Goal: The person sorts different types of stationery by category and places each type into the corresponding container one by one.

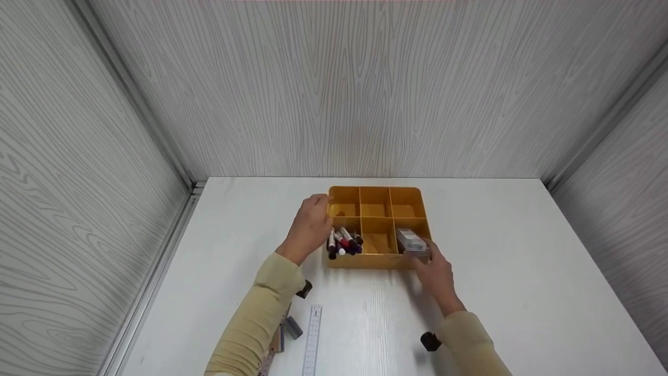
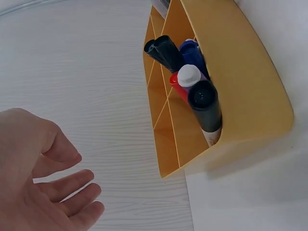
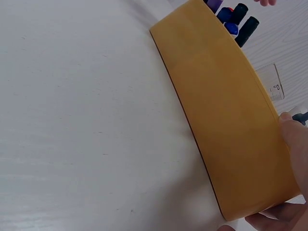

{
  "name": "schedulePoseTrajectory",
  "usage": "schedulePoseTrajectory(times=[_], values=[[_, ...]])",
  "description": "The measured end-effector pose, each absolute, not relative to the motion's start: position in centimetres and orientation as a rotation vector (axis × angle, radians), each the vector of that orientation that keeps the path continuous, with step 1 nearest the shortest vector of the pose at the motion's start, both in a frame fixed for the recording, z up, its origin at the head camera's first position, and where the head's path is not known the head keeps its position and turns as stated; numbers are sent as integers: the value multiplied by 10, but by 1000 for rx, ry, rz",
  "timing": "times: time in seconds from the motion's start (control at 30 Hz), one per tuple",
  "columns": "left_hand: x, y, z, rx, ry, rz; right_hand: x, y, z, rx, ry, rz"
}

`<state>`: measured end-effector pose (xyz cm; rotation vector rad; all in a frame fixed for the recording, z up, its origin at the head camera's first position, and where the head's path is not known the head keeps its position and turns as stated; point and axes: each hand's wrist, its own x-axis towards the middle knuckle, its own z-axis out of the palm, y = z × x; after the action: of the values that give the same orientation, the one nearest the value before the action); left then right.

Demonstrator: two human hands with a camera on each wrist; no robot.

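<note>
A yellow divided organizer box (image 1: 378,262) stands on the table. My right hand (image 1: 437,274) grips its front right corner, thumb (image 3: 294,139) by the top edge and other fingers (image 3: 276,216) around the side. Clear plastic cases (image 1: 411,240) lean in the front right compartment, partly hidden by that hand. Several markers (image 1: 344,241) with black, red, white and blue caps stick out of the front left compartment. Beside the box's left edge hovers my left hand (image 1: 310,227); in the left wrist view its fingers are loosely bent around nothing, apart from the box.
Nearer on the table lie a clear ruler (image 1: 313,339) and a grey cylindrical piece (image 1: 294,328). Other flat items are partly hidden under the left sleeve (image 1: 250,324). Wood-patterned panels (image 1: 334,89) enclose the table at the back and sides.
</note>
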<state>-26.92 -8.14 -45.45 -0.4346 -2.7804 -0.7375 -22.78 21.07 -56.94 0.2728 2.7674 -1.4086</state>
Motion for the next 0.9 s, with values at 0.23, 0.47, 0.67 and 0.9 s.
schedulePoseTrajectory(times=[0.23,0.47,0.67,0.9], values=[[-245,-91,-460,-283,-2781,-788,-226,211,-569,254,2805,-1389],[-216,-100,-474,-210,-2756,-770,-226,212,-569,254,2797,-1396],[-187,-103,-495,-261,-2851,-765,-226,213,-567,261,2782,-1393],[-156,-103,-520,-225,-3114,-662,-227,210,-569,264,2768,-1409]])
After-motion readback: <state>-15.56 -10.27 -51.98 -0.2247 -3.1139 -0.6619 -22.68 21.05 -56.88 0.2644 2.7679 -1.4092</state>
